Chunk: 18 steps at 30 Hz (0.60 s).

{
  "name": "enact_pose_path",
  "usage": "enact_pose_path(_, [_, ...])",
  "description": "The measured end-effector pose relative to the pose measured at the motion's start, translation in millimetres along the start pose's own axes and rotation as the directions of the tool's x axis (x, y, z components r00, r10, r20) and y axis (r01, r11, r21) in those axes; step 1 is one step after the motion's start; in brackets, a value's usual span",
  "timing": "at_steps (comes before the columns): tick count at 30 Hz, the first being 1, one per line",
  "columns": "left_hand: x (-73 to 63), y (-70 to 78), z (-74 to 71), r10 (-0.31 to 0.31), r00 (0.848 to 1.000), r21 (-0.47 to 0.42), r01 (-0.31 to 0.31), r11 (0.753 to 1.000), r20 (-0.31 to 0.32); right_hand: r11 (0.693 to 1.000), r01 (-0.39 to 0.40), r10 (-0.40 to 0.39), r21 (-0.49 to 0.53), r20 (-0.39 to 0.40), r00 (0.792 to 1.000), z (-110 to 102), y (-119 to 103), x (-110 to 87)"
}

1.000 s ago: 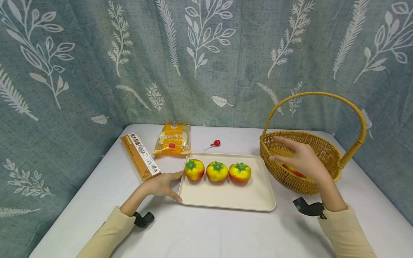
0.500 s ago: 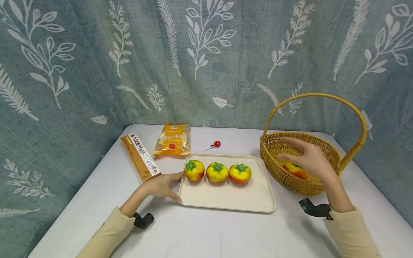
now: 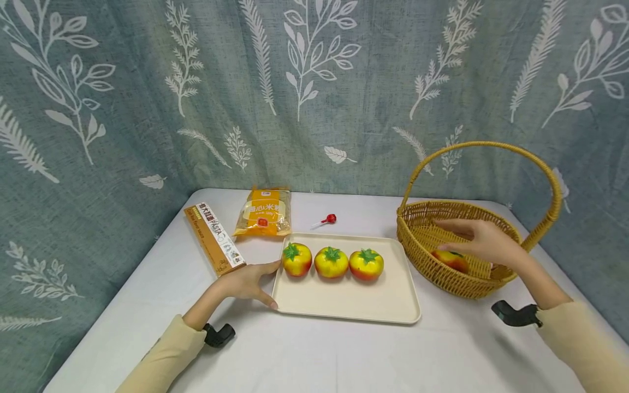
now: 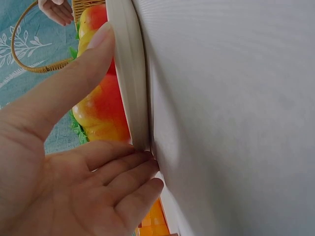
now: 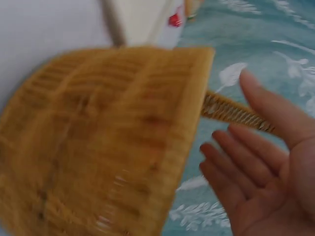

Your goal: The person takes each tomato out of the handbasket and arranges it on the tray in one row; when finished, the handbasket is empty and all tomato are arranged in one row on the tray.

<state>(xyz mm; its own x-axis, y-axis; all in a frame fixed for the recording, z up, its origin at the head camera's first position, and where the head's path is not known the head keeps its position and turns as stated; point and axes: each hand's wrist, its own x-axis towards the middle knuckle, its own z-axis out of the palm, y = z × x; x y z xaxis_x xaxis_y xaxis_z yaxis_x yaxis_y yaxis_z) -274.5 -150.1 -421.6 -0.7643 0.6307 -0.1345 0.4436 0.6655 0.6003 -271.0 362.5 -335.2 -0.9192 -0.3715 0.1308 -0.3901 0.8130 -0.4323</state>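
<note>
My left hand (image 3: 247,283) touches the left side of a cream tray (image 3: 344,300), its thumb by the near corner and its fingers along the rim. On the tray sit three yellow-and-red fruits, a left (image 3: 297,260), a middle (image 3: 331,263) and a right one (image 3: 366,265), with green leafy tops, like tomatoes or persimmons. Over the wicker basket (image 3: 437,277) hovers my right hand (image 3: 491,243), thumb and fingers spread, holding nothing. Below it a similar fruit (image 3: 452,263) lies in the basket, partly covered by the hand. The right wrist view shows the basket's outer side (image 5: 98,147), blurred.
A pasta box (image 3: 213,237) lies left of the tray. Behind the tray are an orange-and-clear food bag (image 3: 262,213) and a red lollipop (image 3: 330,219). The basket's tall handle (image 3: 484,144) arches above it. A patterned curtain (image 3: 314,136) stands behind the white table.
My right hand has moved to the right over the basket, and its forearm has swung outward to the right. More of the fruit in the basket now shows. The left hand has stayed still.
</note>
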Motion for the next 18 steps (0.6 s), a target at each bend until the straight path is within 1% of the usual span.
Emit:
enact_pose_path(3, [-0.4, -0.3, 0.0, -0.004, 1.0, 0.002, 0.004, 1.0, -0.002, 0.999, 0.031, -0.031, 0.012, 0.056, 0.998, -5.8, 8.0, 0.5])
enact_pose_path(6, [-0.6, -0.4, -0.2, 0.002, 1.0, 0.004, -0.002, 1.0, -0.007, 0.998, 0.043, -0.047, 0.04, 0.113, 0.993, -10.3, 14.9, 1.4])
enact_pose_path(10, [-0.7, -0.6, -0.3, 0.008, 1.0, 0.005, -0.008, 1.0, -0.009, 0.996, 0.059, -0.07, 0.071, 0.168, 0.983, -12.6, 23.2, 3.7])
enact_pose_path(12, [-0.7, -0.8, -0.2, 0.008, 1.0, 0.003, -0.008, 1.0, -0.008, 0.994, 0.047, -0.066, 0.098, 0.199, 0.978, -12.5, 27.3, 4.5])
enact_pose_path(18, [-0.1, -1.0, 0.1, -0.004, 1.0, -0.001, 0.004, 1.0, -0.006, 0.994, -0.012, -0.02, 0.106, 0.299, 0.954, -7.3, 37.5, 6.2])
